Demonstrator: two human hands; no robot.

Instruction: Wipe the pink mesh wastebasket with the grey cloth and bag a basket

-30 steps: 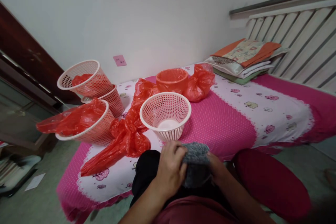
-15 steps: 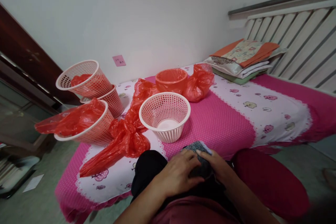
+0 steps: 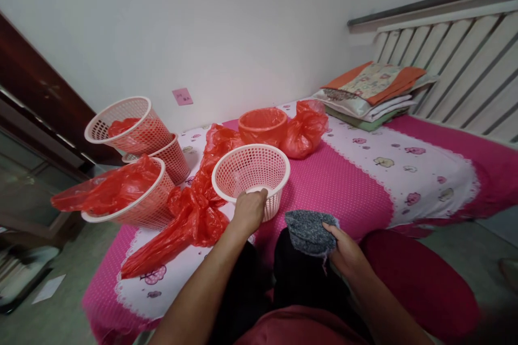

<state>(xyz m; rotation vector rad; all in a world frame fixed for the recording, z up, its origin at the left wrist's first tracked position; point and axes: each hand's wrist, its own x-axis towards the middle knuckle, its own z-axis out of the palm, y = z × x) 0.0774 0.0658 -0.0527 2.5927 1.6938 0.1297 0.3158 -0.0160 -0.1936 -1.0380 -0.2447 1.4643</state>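
Pink mesh basket [image 3: 251, 178] stands upright on the pink bedspread [image 3: 343, 188], just right of a crumpled red plastic bag [image 3: 194, 210]. Left hand [image 3: 249, 211] is closed on the basket's near rim, fingers curled over its edge. Right hand [image 3: 343, 250], near the basket's right side and closer to the person, pinches a folded grey knitted cloth [image 3: 309, 232] over the lap. A firm hold on the rim seems wise, since so light a basket would likely tip; the cloth looks best kept bunched so it stays compact.
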